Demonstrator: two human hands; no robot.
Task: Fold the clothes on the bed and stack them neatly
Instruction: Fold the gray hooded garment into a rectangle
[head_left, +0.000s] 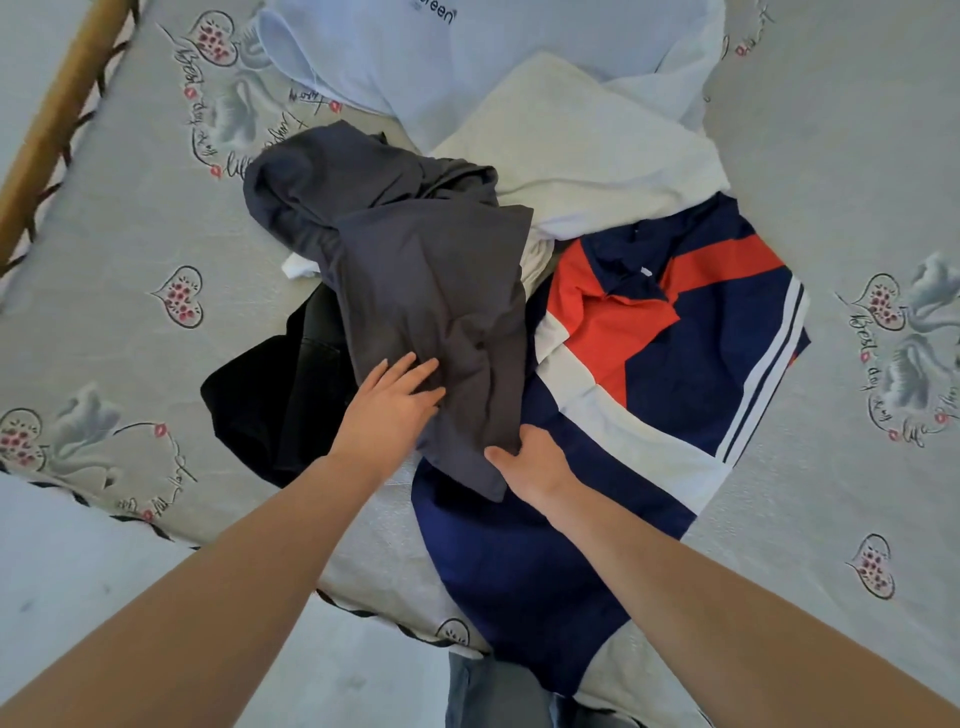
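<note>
On the bed (130, 208), five garments; left hand (387, 402) flat on grey garment (415, 270), right hand (530, 462) pinching its hem.

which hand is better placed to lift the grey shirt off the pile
Right, probably. The right hand already pinches the grey shirt at its near hem; the left hand only rests flat on top.

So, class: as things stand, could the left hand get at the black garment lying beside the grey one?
Probably yes. The left hand rests with straight fingers on the grey garment, gripping nothing, and the black garment lies just to its left. Part is tucked under the grey garment, but the near part lies uncovered.
</note>
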